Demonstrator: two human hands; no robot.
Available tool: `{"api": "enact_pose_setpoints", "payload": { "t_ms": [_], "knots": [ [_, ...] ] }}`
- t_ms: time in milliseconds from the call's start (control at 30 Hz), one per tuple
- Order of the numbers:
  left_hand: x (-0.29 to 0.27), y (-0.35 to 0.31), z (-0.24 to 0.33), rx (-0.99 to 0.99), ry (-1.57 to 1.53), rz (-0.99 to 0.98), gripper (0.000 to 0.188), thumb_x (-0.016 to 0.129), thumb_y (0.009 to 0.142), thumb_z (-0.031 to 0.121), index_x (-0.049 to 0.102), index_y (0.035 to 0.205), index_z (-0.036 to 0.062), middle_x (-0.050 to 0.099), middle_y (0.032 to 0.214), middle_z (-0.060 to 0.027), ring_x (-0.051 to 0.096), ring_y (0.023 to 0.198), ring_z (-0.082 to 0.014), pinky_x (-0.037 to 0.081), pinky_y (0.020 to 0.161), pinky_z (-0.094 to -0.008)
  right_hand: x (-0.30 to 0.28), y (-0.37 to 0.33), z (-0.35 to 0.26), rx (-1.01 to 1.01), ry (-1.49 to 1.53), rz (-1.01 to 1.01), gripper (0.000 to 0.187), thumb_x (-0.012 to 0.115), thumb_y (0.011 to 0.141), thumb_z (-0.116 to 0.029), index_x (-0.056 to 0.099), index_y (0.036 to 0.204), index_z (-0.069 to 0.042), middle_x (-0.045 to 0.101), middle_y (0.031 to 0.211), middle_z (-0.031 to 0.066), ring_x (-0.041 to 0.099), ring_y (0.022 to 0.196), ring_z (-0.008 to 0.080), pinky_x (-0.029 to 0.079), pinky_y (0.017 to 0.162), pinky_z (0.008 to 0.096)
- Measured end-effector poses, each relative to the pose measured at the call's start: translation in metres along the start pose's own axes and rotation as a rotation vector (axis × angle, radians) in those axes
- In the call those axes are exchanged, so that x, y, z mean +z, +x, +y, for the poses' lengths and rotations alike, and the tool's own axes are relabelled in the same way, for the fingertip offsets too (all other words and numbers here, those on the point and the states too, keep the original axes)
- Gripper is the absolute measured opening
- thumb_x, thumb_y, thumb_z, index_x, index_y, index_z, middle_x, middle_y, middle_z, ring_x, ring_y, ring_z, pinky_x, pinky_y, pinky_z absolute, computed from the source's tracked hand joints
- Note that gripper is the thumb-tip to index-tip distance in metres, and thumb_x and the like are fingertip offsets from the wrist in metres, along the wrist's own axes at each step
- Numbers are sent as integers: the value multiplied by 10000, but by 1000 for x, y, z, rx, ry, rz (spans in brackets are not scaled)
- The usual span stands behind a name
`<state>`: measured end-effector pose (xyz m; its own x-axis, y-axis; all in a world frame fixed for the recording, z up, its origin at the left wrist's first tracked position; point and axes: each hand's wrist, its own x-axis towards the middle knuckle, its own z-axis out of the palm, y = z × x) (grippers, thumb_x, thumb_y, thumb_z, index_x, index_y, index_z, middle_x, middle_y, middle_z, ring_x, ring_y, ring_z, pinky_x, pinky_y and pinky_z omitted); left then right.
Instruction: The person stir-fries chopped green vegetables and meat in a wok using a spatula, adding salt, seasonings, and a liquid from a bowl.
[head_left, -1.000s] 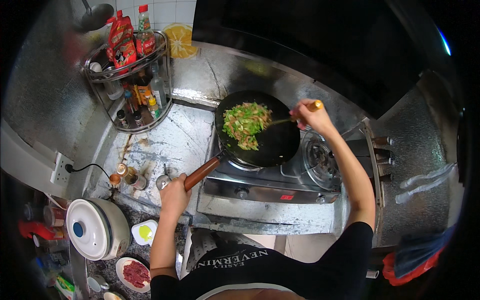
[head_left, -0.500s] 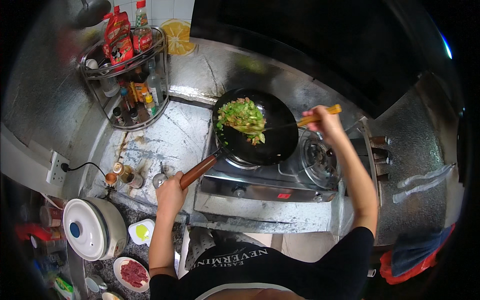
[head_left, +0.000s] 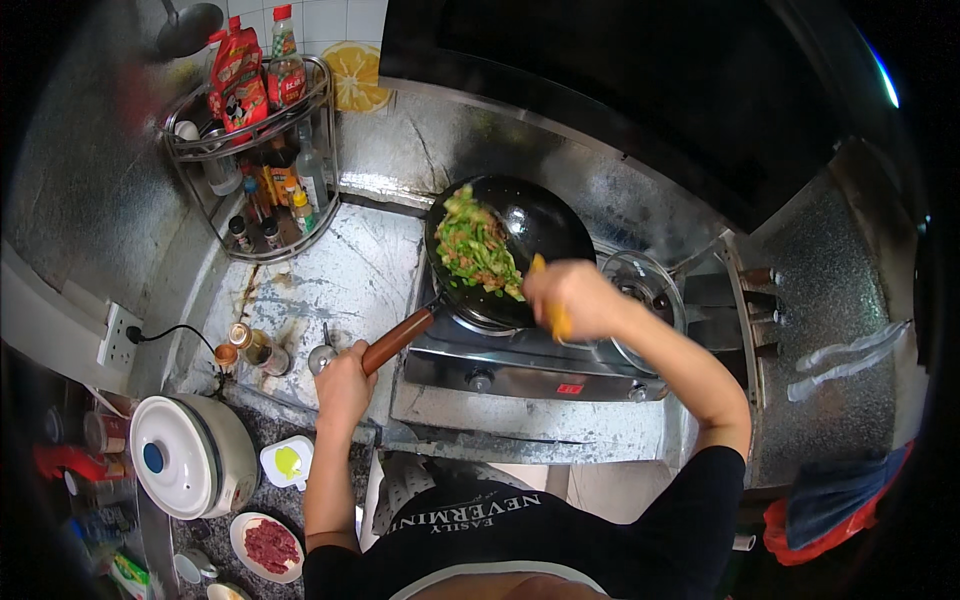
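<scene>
My left hand (head_left: 342,388) is wrapped round the brown wooden handle (head_left: 402,338) of a black wok (head_left: 552,218). The wok rests on the left burner of the gas stove (head_left: 520,378). Chopped green vegetables mixed with small brown bits of meat (head_left: 474,245) lie along its left side. Over the wok's lower right rim, my right hand (head_left: 582,298) grips the yellow handle of a spatula (head_left: 560,324). Motion smears this hand a little, and the spatula's working end cannot be made out.
A rack (head_left: 330,150) of sauce bottles stands at the back left. Near my left arm are a white electric pot (head_left: 178,458), a plate of raw meat (head_left: 240,548) and small seasoning jars (head_left: 262,352). Knives (head_left: 760,302) hang right of the stove. A dark hood (head_left: 600,80) overhangs the back.
My right hand has swung left and toward me, turning the spatula handle steeper. The food has spread from a heap into a long strip along the wok's left side. My left hand stays put.
</scene>
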<state>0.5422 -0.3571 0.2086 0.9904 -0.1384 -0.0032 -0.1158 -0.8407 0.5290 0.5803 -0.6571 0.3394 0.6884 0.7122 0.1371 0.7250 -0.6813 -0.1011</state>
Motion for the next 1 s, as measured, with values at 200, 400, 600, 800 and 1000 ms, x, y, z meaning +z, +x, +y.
{"api": "enact_pose_setpoints", "payload": {
  "t_ms": [200, 400, 600, 800, 1000],
  "knots": [
    [-2, -1, 2, -17, 10, 10, 258, 652, 642, 78, 517, 862, 65, 591, 769, -154, 578, 723, -329, 446, 626, -415, -43, -48, -103, -100, -256, -440, 114, 553, 646, -91, 547, 755, -62, 536, 721, 35, 558, 733, 209, 472, 484, 271],
    [-2, -1, 3, -23, -2, 13, 243, 650, 645, 82, 522, 850, 64, 592, 764, -151, 579, 726, -326, 444, 628, -416, -62, -51, -122, -136, 10, -439, 135, 530, 638, -21, 528, 773, -18, 554, 748, 86, 586, 627, 231, 498, 491, 296],
    [-2, -2, 1, -19, -23, 6, 234, 646, 650, 84, 531, 853, 66, 591, 769, -154, 580, 727, -323, 446, 627, -412, -67, -36, -12, 564, 475, 82, 51, 519, 709, -48, 541, 753, -36, 607, 802, 96, 571, 583, 146, 470, 507, 241],
    [-1, 3, 2, 5, -7, 8, 239, 641, 651, 83, 528, 861, 64, 591, 760, -154, 579, 720, -323, 447, 621, -412, -101, -64, 71, 1163, 715, 428, 86, 458, 785, -67, 519, 733, -36, 608, 832, 74, 518, 487, 81, 423, 413, 177],
    [-1, 1, -3, 27, -18, 21, 255, 649, 640, 84, 525, 862, 67, 586, 747, -158, 576, 707, -329, 447, 615, -414, -36, -47, 86, 939, 1237, 553, 88, 462, 778, -10, 527, 722, -27, 583, 974, 133, 503, 461, 74, 445, 443, 172]
  ]
}}
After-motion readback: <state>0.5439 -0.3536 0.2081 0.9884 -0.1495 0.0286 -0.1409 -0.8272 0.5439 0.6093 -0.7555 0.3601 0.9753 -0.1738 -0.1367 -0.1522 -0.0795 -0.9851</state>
